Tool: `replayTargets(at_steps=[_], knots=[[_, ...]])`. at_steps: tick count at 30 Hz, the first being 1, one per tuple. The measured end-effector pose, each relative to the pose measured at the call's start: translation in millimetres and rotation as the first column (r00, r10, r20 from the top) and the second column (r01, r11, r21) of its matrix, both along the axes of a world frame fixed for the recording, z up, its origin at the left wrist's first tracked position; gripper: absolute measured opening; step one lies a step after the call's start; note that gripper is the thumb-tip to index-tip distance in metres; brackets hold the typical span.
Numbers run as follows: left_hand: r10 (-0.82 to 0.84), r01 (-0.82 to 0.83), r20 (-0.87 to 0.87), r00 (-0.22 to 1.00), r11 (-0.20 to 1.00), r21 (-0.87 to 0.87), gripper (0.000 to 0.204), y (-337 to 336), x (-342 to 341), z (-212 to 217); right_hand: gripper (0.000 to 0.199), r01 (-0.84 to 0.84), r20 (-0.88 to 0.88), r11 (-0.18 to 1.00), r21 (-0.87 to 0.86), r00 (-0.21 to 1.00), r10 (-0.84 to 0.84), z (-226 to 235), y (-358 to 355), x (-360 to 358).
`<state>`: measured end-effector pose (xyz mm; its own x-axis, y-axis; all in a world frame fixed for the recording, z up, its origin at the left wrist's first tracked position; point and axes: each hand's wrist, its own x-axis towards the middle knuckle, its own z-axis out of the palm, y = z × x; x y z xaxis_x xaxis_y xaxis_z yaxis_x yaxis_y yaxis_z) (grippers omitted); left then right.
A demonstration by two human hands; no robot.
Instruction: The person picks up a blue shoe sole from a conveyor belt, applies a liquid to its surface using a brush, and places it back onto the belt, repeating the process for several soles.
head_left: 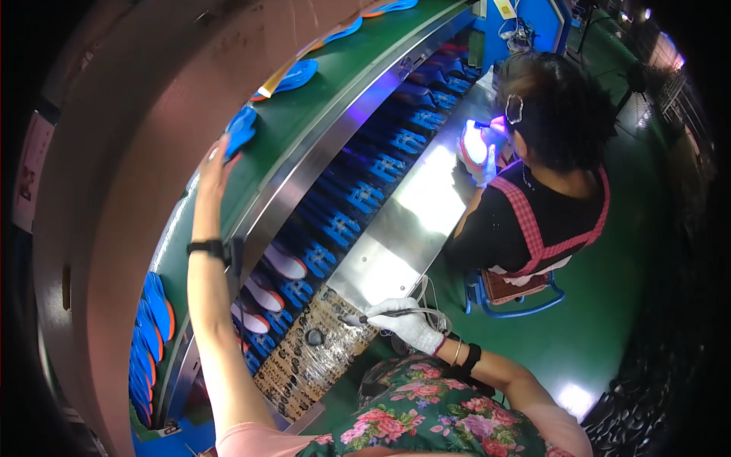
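My left hand (214, 169), bare, reaches far out over the green conveyor belt (285, 118). Its fingers are closed at the near end of a blue shoe sole (242, 128) with an orange-red edge; part of the grip is hidden. My right hand (408, 326) wears a white knit glove and pinches a thin dark brush-like tool (396, 312) with a tube trailing from it. The tool's tip is over a worn, plastic-covered work surface (324, 343) marked with dark smears, beside a small dark round lump (314, 337).
Under the belt, a rack holds blue supports (365, 196) and several pale-soled shoes (285, 263). More blue soles (154, 316) lie at left. A co-worker (541, 175) sits on a blue-framed stool (514, 293), holding a brightly lit shoe (475, 143). A brown curved housing (114, 190) overhangs the belt.
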<state>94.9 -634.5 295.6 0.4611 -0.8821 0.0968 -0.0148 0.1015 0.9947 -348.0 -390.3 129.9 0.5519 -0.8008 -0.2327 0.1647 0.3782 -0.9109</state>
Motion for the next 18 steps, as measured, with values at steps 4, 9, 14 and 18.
replayTargets(at_steps=[4, 9, 14, 18], knots=[[0.128, -0.148, -0.251, 0.960, 0.987, -0.062, 0.021, 136.9, 35.9, -14.0, 0.016, -0.057, -0.026, 0.997, -0.049, 0.998, 0.056, 11.2, 4.6, 6.4], [0.403, -0.401, 0.293, 0.867, 0.913, -0.068, 0.042, 326.6, -26.2, -50.7, 0.017, -0.042, -0.008, 0.995, -0.095, 0.999, 0.041, 12.0, 9.9, 13.6], [0.415, -0.419, -0.119, 0.902, 0.908, -0.011, 0.078, 377.4, -99.4, -86.7, 0.013, 0.081, 0.140, 0.995, 0.052, 0.986, -0.087, 12.5, 14.5, 30.9], [0.338, -0.270, -0.601, 0.724, 0.941, 0.204, 0.055, 382.0, -102.0, -127.3, 0.013, 0.099, 0.298, 0.985, 0.138, 0.945, -0.137, 61.8, 16.1, 42.4]])
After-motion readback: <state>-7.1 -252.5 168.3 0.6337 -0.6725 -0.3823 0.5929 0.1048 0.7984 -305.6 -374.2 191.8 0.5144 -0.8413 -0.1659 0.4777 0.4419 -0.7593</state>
